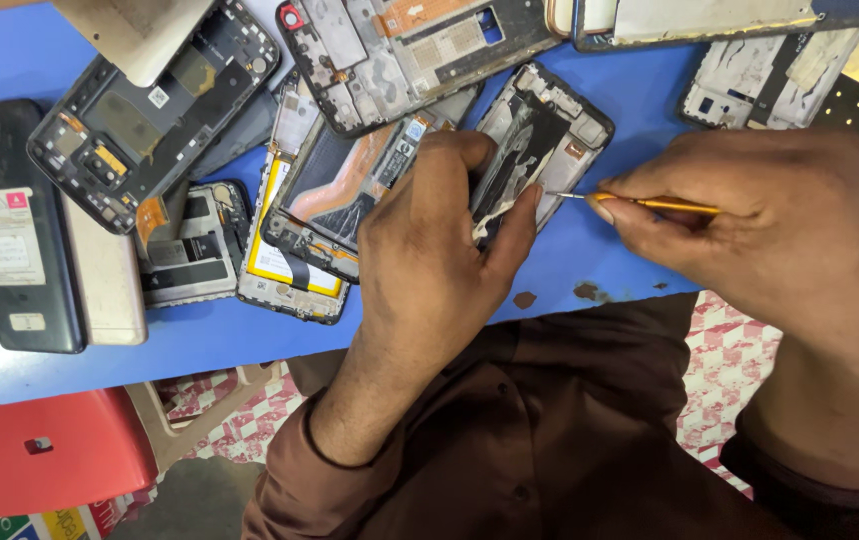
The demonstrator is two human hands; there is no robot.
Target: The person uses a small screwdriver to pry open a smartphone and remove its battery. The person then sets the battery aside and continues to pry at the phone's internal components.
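1. Our left hand is clamped on an opened phone frame at the upper middle of the frame, thumb pressed against its lower edge, holding it on the blue table.
2. Our right hand, right of centre, is pinched shut around a thin yellow-handled tool; its metal tip touches the frame's edge just beside the left thumb.
3. We judge the step in hand to be picking or prying at something along that edge; what the tip bears on is too small to tell.
4. The next move seems to call for a steady left grip and a light, shallow push of the tip, so it does not slip toward the thumb.
5. More stripped phone bodies and a dark phone lie at upper left, well apart from the tool.
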